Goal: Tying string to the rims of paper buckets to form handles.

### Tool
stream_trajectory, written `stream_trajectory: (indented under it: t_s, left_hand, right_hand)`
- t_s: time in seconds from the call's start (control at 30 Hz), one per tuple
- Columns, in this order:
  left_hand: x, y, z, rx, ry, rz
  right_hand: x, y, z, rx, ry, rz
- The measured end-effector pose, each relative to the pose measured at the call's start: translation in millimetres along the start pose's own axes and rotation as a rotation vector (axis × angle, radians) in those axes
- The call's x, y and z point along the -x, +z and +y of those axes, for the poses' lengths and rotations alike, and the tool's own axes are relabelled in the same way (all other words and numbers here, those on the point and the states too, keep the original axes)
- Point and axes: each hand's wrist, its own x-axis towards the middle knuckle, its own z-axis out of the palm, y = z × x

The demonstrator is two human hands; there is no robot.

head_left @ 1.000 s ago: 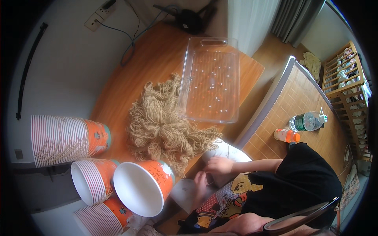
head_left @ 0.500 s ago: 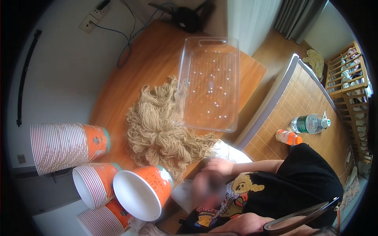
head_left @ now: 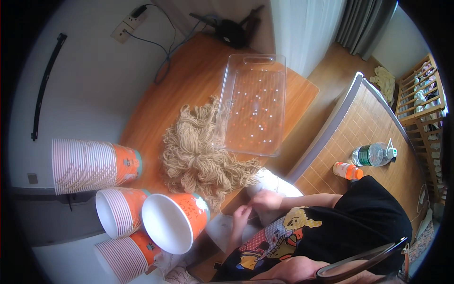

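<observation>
Two hands: left hand point(head_left: 240, 214) and right hand point(head_left: 267, 200) meet close together at the near edge of the tabletop point(head_left: 189, 90), fingers curled; whether they pinch a strand cannot be told at this size.
Yarn pile: heap of beige yarn strands point(head_left: 198, 151) lies mid-tabletop, its near fringe trailing toward the hands, so single strands are within easy reach.
Clear tray: transparent plastic tray point(head_left: 255, 104) sits on the right half toward the far edge, one corner touching the yarn; small beads dot its floor, and its raised walls would keep them from rolling off.
White sheet: pale sheet point(head_left: 276, 182) lies under the right hand at the near right corner.
Cup stacks: orange-and-white paper cup stacks point(head_left: 90, 165) lie on their sides off the left edge; one open cup point(head_left: 172, 222) faces the camera just beside the left hand.
Bottles: clear bottle point(head_left: 373, 154) and orange-capped bottle point(head_left: 347, 170) rest on a woven mat point(head_left: 378, 123), well apart from the work.
</observation>
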Motion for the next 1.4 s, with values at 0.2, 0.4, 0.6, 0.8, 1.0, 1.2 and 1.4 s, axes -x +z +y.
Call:
stream_trajectory:
  t_s: [0.2, 0.4, 0.6, 0.8, 1.0, 1.2, 1.4]
  left_hand:
    - [4, 6, -4, -0.03, -0.003, 0.041]
    - [11, 19, -21, 0.001, 0.075, 0.134]
    - [28, 26, -15, 0.118, -0.1, 0.11]
    - [45, 16, 6, 0.204, -0.17, 0.068]
    - [67, 2, 18, 0.278, -0.179, 0.032]
    - [99, -20, 38, 0.306, -0.097, 0.109]
    - [141, -59, 96, 0.29, 0.108, 0.308]
  right_hand:
    - [2, -7, -3, 0.042, -0.032, -0.073]
    - [0, -3, -5, 0.174, -0.101, -0.137]
    - [-2, 3, -6, 0.23, -0.092, -0.104]
    - [-1, 7, -5, 0.253, -0.105, -0.13]
    - [-9, 7, -26, 0.228, -0.098, 0.045]
    - [-6, 10, -33, 0.272, -0.032, 0.065]
    - [-1, 18, -16, 0.215, -0.009, 0.2]
